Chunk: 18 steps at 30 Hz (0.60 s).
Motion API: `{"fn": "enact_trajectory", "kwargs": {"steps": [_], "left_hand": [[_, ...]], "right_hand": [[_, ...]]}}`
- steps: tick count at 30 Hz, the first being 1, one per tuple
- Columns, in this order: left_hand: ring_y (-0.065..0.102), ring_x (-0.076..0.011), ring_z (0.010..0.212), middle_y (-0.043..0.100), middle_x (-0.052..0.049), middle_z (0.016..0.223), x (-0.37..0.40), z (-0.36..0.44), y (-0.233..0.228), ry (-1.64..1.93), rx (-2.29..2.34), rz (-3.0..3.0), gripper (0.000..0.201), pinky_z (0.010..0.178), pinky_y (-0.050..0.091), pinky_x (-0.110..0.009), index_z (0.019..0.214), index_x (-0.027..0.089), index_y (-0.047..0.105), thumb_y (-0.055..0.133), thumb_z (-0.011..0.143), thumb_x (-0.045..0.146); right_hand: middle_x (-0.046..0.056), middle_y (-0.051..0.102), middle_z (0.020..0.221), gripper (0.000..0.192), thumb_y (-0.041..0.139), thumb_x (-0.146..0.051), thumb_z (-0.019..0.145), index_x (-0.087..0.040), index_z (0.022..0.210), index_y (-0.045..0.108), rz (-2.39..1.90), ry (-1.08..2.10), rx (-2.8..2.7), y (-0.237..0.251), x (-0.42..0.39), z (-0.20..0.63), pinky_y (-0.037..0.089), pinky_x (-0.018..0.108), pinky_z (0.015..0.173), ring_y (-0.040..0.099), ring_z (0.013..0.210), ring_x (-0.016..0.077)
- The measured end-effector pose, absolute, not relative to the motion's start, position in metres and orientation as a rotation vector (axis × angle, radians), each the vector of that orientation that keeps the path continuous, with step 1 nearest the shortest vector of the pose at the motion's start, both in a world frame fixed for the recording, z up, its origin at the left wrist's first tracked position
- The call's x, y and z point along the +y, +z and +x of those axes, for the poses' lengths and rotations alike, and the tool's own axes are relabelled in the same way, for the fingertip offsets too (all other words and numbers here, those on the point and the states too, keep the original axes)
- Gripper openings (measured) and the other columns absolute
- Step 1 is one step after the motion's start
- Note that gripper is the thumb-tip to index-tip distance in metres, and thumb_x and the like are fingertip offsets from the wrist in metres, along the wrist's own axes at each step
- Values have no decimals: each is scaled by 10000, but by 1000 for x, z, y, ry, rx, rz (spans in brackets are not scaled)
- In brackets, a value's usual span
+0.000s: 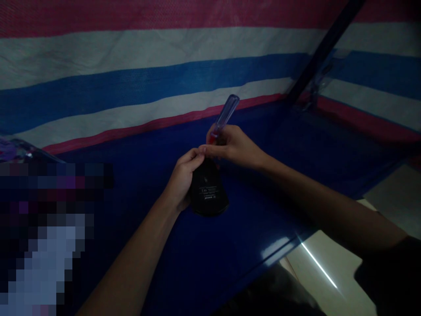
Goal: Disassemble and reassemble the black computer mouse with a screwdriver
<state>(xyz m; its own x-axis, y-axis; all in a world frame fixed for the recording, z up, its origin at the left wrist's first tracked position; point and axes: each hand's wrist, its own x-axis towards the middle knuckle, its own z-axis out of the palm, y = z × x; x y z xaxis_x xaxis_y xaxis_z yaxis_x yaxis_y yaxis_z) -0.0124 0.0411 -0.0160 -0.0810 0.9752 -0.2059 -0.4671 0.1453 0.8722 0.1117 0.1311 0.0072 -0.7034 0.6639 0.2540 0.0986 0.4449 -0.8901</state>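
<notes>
My left hand (186, 175) is closed around the left side and far end of a flat black rounded device (210, 188) with small white print on its upward face. It looks like the underside of a computer mouse, but the dim light leaves its kind uncertain. My right hand (235, 147) grips a screwdriver (226, 115) with a clear purplish handle and a red part near the fingers. The handle leans up and to the right. Both thumbs meet at the device's far end. The screwdriver's tip is hidden behind my fingers.
Beneath my hands lies a dark blue glossy tabletop (184, 259). A red, white and blue striped sheet (148, 83) hangs behind it. A dark slanted pole (324, 50) stands at the right. Blurred clear items (23, 151) sit at the left, above a pixelated patch.
</notes>
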Motion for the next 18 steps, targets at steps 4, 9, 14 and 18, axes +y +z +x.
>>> {"fn": "enact_trajectory", "kwargs": {"steps": [4, 9, 14, 18], "left_hand": [[651, -169, 631, 667, -49, 749, 42, -12, -15, 1356, 1016, 643, 123, 532, 495, -260, 841, 158, 596, 611, 763, 252], [661, -184, 649, 641, -15, 717, 43, -12, -17, 1407, 1004, 626, 91, 545, 507, -278, 786, 179, 571, 596, 754, 260], [647, -169, 641, 644, -9, 720, 42, -12, -16, 1392, 1019, 624, 126, 580, 514, -281, 860, 178, 597, 592, 746, 232], [639, -163, 602, 659, -34, 746, 41, -12, -13, 1372, 1015, 613, 132, 526, 485, -260, 860, 158, 599, 582, 741, 214]], "right_hand": [[-35, 558, 629, 115, 609, -195, 808, -131, 895, 571, -484, 1460, -2188, 14, 130, 115, 417, 209, 477, 516, 510, 77], [9, 618, 676, 146, 630, -251, 809, -117, 759, 604, -535, 1302, -2188, 10, 131, 115, 431, 225, 540, 557, 594, 98], [-6, 584, 627, 191, 684, -282, 762, -134, 736, 566, -638, 1168, -2135, 2, 131, 111, 389, 214, 500, 540, 579, 101], [-35, 562, 625, 147, 628, -224, 796, -144, 894, 553, -522, 1462, -2115, 10, 129, 113, 379, 201, 457, 519, 527, 85]]}}
